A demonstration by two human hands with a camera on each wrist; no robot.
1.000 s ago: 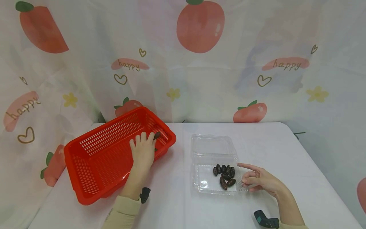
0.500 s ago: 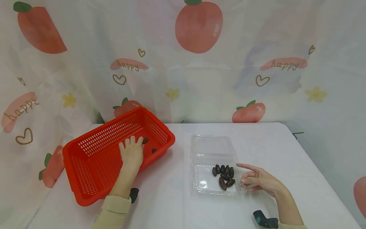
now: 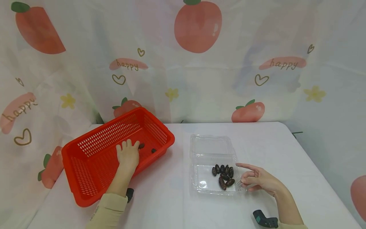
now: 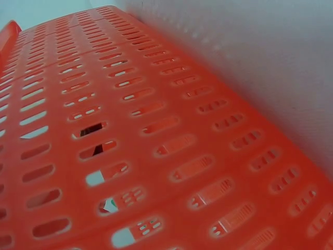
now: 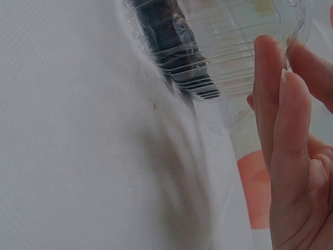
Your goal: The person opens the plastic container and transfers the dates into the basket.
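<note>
In the head view my left hand reaches into the red basket, back of the hand up. A dark brown date sits at its thumb and fingertips. The fingers' undersides are hidden. A second date lies on the basket floor to the right. My right hand holds the right rim of a clear plastic clamshell box, its index finger stretched along the edge. In the right wrist view, thumb and fingers meet at the box's ribbed rim. Several glossy dates lie in the box's right half.
The box's lid lies folded back behind it. A white cloth covers the table, and a printed curtain hangs behind. The basket's slotted wall fills most of the left wrist view.
My left hand has moved left and slightly nearer inside the basket, the date moving along with it. The second date has come into fuller view. My right hand and the box keep their place.
</note>
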